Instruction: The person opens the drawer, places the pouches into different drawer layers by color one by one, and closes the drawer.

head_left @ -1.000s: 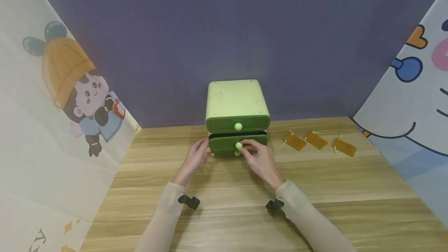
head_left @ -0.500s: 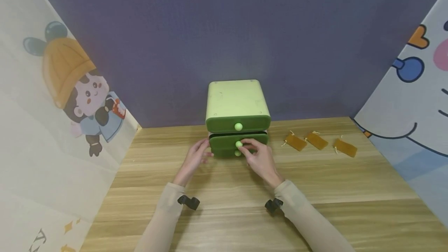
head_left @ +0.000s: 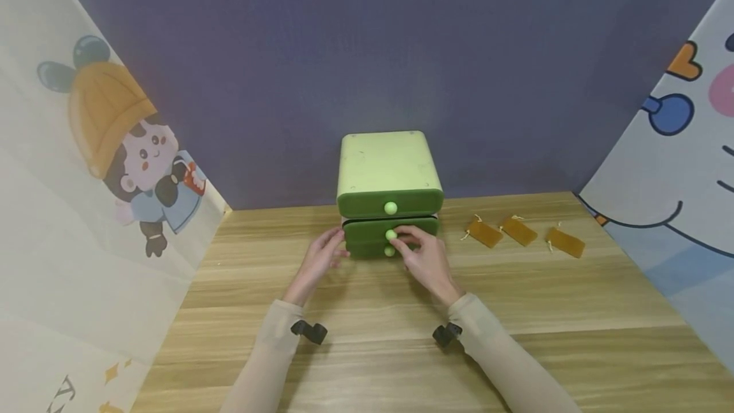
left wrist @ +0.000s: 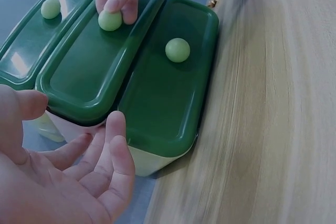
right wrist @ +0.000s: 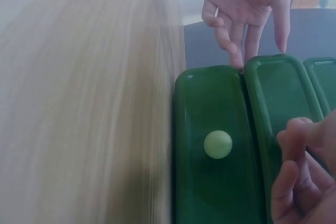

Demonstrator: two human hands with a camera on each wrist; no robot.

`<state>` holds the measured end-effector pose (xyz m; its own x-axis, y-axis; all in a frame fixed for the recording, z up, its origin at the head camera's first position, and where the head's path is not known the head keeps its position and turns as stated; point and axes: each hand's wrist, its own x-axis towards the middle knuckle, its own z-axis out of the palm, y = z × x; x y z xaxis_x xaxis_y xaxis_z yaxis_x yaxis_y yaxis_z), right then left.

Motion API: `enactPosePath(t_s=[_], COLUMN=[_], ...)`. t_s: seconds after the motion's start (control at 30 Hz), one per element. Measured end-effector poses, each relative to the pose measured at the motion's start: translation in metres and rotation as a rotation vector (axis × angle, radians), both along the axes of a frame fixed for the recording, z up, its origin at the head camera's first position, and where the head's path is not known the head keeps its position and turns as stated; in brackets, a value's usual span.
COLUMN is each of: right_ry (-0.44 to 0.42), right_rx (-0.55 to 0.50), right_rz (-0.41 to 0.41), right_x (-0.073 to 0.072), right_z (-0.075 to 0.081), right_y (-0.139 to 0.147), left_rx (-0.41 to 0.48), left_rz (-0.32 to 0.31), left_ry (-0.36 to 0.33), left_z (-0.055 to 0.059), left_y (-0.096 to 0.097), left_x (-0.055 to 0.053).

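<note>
A small pale green cabinet point(head_left: 387, 161) with three dark green drawer fronts stands at the back of the table. Its middle drawer point(head_left: 364, 234) sticks out slightly, with a narrow dark gap above its front. My right hand point(head_left: 427, 263) pinches this drawer's round light green knob point(head_left: 391, 234) between thumb and fingers. At the cabinet's left side is my left hand point(head_left: 319, 257), fingers loosely spread; in the left wrist view its thumb meets the corner of the middle drawer. The bottom drawer point(left wrist: 168, 93) and the top drawer point(left wrist: 26, 51) sit further back than the middle one.
Three flat orange-brown drawstring pouches point(head_left: 518, 231) lie in a row on the wooden table point(head_left: 373, 349), right of the cabinet. A dark blue wall point(head_left: 378, 50) rises behind it. Side panels with cartoon pictures flank the table left and right.
The middle drawer has slid inward, narrowing the gap above its front. My right hand has moved slightly forward with the knob; my left hand has stayed in place.
</note>
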<state>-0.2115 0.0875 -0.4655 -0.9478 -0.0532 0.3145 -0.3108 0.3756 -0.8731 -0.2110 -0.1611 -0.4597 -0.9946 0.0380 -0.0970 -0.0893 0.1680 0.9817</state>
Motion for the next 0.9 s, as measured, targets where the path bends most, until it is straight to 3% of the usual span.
enactPosePath(t_s=[0.9], right_ry=[-0.046], right_rx=[-0.062], right_rz=[-0.018], right_x=[-0.012], right_z=[-0.001], right_y=[-0.004], left_rx=[-0.040], left_rz=[0.000], left_ry=[-0.014], left_z=[-0.003], left_y=[0.003], left_x=[-0.005])
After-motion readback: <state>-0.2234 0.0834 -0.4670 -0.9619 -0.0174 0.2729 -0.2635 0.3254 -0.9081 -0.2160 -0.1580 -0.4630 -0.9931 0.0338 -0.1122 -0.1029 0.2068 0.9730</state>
